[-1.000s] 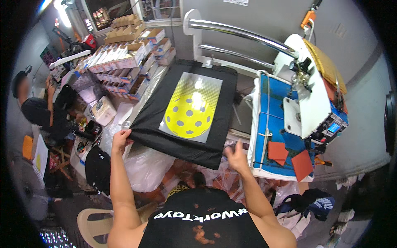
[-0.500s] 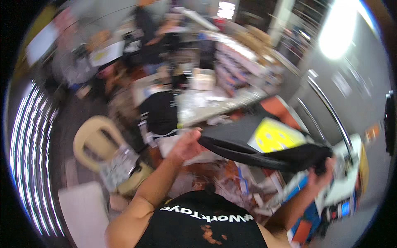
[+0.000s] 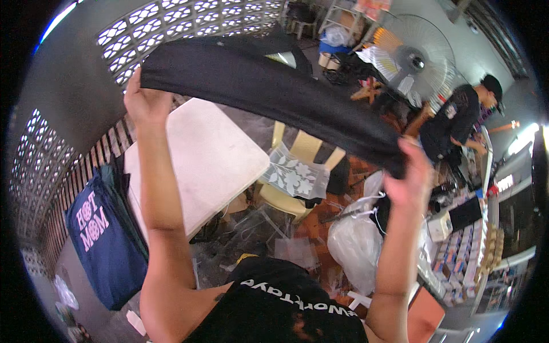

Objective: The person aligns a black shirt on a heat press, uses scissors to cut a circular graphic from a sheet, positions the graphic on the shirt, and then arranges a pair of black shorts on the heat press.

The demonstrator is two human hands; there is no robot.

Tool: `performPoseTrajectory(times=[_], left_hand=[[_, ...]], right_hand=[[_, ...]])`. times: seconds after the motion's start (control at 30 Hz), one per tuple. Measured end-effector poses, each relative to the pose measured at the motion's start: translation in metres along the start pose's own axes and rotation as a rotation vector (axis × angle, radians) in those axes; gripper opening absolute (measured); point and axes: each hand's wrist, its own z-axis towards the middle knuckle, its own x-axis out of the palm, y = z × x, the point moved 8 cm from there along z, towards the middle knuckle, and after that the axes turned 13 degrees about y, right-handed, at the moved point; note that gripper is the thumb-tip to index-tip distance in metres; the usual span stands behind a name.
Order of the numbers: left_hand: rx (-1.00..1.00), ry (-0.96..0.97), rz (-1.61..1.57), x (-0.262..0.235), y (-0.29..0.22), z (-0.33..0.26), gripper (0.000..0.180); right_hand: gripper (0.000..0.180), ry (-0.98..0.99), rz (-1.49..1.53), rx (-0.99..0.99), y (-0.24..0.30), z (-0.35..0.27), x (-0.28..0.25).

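A black shirt (image 3: 257,80) is stretched out in the air in front of me, its near edge running from upper left down to the right. My left hand (image 3: 147,102) is closed on its left corner. At the lower right corner my right hand (image 3: 410,174) grips the cloth, a little smeared by motion. Part of a pale print shows on the shirt's far side; the rest of that side is hidden. Below the cloth lies a white table (image 3: 200,148), next to my left forearm.
Beyond the table stands a cream plastic chair (image 3: 286,197) with a flowered clear sheet on it. Folded navy shirts (image 3: 106,240) lie at the left. Right of centre is a clear plastic bag (image 3: 354,246). A large fan (image 3: 416,62) and a co-worker (image 3: 457,123) are at the far right.
My view has swung left, from the cluttered bench with the yellow print to the white table. Both hands have risen, still holding the black shirt, which is now spread wider.
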Motion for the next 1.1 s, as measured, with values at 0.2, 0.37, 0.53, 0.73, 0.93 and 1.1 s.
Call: performPoseTrajectory(times=[0.2,0.37,0.53,0.73,0.93,1.1], left_hand=[[-0.081,-0.443,0.381,-0.142,-0.103,-0.033,0.023],[-0.243,-0.371,0.534,-0.273,-0.150,-0.138,0.018],[-0.713,-0.822,1.799,-0.331,-0.189,-0.311,0.025],[-0.591,0.027,2.124,-0.241,0.055,-0.254,0.046],[-1.049,0.351,2.251,-0.287,0.170,-0.261,0.048],[-0.904,0.124,2.696,-0.270,0.180,-0.216,0.047]], right_hand=[[0.029,-0.054,-0.004,0.281,-0.244,0.129,-0.003],[0.030,0.039,-0.421,0.422,-0.404,0.151,-0.053],[0.032,0.210,-0.714,0.669,-0.477,0.076,-0.065],[0.048,0.543,-1.547,0.861,-0.432,-0.008,-0.191],[0.034,0.074,-1.538,1.044,-0.268,-0.196,-0.324],[0.029,-0.348,-1.420,1.189,-0.216,-0.398,-0.355]])
